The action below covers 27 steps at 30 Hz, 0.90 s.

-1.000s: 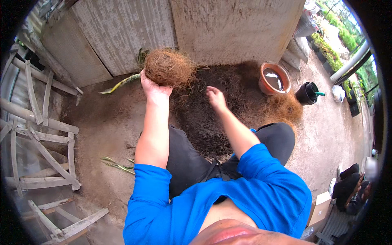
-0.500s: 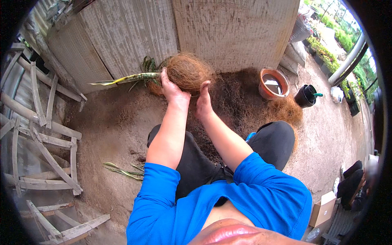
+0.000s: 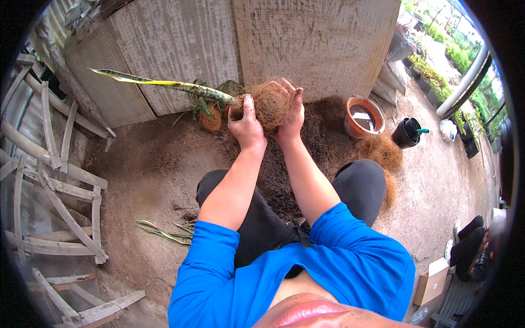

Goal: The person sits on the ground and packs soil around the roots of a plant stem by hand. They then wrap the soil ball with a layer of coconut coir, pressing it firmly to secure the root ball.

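A round ball of brown coconut fibre (image 3: 269, 107) is held above the soil between my two hands. My left hand (image 3: 248, 129) grips its left side, thumb up, near where a long, yellow-edged snake plant leaf (image 3: 188, 88) comes out and points left. My right hand (image 3: 291, 117) is cupped against the ball's right side, its fingers curving round the far side. Part of the ball is hidden by the hands. Just left of it, a second fibre ball (image 3: 210, 119) with a green leafy plant (image 3: 202, 104) rests on the ground by the wall.
Dark soil (image 3: 279, 175) is spread between my knees. Loose coconut fibre (image 3: 381, 153) lies to the right, beside a clay pot (image 3: 353, 127) holding dark liquid and a black pot (image 3: 406, 134). Cut leaves (image 3: 164, 234) lie at left near wooden frames (image 3: 65, 188). Panels (image 3: 311, 49) stand behind.
The ball has turned and shifted slightly right, and the leaf now tilts up to the left. Both hands have moved round it, uncovering the second fibre ball.
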Available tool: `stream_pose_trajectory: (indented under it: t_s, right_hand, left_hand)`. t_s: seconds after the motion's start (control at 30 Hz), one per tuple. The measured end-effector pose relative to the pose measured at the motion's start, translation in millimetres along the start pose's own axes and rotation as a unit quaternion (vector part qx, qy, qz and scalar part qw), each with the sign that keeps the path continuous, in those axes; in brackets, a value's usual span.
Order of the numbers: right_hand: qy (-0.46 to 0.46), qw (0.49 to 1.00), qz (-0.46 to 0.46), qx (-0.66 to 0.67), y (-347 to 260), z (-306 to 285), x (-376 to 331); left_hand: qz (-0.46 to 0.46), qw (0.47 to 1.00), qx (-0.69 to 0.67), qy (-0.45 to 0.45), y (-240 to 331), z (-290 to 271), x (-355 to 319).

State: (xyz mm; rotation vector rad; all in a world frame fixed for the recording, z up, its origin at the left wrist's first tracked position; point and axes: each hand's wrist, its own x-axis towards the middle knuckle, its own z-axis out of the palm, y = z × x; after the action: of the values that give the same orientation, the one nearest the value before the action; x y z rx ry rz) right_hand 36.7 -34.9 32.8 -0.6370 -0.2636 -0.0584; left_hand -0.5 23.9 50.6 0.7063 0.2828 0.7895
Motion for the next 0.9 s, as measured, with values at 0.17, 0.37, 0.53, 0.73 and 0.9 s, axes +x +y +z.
stream_pose_trajectory:
  t_s: [0.17,0.37,0.53,0.73,0.9]
  right_hand:
    - [-0.084,0.992,-0.052,-0.076,-9.2,-3.5,2.4]
    - [-0.104,0.957,-0.081,-0.260,-15.2,-16.7,3.3]
    - [-0.086,0.939,-0.079,-0.324,-19.9,-23.8,4.5]
    - [-0.123,0.887,-0.105,-0.432,-21.7,-44.6,11.2]
    - [-0.131,0.920,-0.018,-0.370,-36.1,-34.5,-1.0]
  left_hand:
    - [0.022,0.997,0.070,-0.033,-7.4,-6.2,-0.8]
    - [0.034,0.978,0.185,-0.091,-7.5,-4.7,-9.9]
    - [0.048,0.966,0.216,-0.134,-18.1,-7.9,-11.0]
    - [0.181,0.894,0.366,-0.185,-25.2,-8.7,-10.3]
    - [0.216,0.840,0.448,-0.219,-34.1,-14.9,-5.5]
